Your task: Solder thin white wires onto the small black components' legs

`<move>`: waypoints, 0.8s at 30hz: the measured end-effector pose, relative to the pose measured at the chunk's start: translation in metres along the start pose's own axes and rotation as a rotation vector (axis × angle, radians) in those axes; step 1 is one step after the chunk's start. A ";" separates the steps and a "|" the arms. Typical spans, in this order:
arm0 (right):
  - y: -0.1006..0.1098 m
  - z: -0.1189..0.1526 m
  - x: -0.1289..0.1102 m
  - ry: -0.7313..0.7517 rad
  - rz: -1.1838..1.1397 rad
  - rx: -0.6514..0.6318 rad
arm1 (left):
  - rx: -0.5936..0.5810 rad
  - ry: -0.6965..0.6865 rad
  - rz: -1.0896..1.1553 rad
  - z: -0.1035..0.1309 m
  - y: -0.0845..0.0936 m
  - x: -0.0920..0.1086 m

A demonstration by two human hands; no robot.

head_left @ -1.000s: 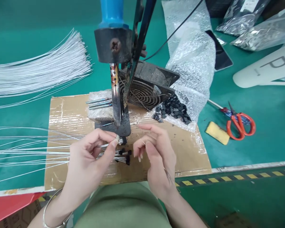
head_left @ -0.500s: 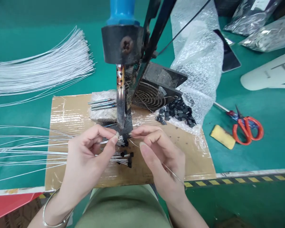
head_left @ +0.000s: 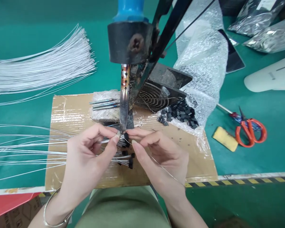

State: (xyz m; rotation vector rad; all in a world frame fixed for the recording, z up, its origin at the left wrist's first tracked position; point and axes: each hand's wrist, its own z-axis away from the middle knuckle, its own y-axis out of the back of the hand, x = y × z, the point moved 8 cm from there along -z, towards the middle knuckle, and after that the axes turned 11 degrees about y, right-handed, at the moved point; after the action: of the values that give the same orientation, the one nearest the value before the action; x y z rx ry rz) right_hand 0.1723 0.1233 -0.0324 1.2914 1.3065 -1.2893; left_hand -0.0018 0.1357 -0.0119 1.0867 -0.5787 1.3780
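Note:
Below the tip of a mounted soldering iron (head_left: 124,104), my left hand (head_left: 90,158) pinches a small part whose details are hidden between thumb and index finger. My right hand (head_left: 160,158) holds a thin solder wire (head_left: 165,170), which passes under the palm and reaches up to the iron tip. The fingertips of both hands are close together there. White wires (head_left: 30,154) run in from the left beneath my left hand. Several of them end in small black connectors (head_left: 130,163) on the cardboard (head_left: 194,158).
A fan (head_left: 154,95) stands behind the iron. Loose black connectors (head_left: 180,114) lie by bubble wrap (head_left: 201,63). To the right are a yellow sponge (head_left: 225,138), orange-handled scissors (head_left: 250,133) and a white cup (head_left: 268,74). A wire bundle (head_left: 42,68) lies back left.
My right hand's fingertips have moved left, closer to my left hand, and the solder wire has come to the iron tip. The whole view has shifted slightly.

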 end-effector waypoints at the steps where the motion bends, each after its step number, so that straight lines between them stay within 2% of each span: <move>1: 0.000 0.000 0.000 0.000 0.000 0.000 | 0.004 -0.003 -0.003 0.000 0.000 0.000; 9: -0.001 -0.003 0.001 -0.023 0.002 -0.017 | -0.032 -0.079 -0.061 -0.003 -0.001 0.004; 24: -0.002 -0.008 -0.002 0.001 0.007 -0.002 | -0.006 -0.075 -0.055 -0.006 0.001 0.007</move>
State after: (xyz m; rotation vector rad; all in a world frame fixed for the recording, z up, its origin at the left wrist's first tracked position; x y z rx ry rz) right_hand 0.1708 0.1313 -0.0297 1.2945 1.3030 -1.2816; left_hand -0.0033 0.1440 -0.0080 1.1453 -0.6025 1.2920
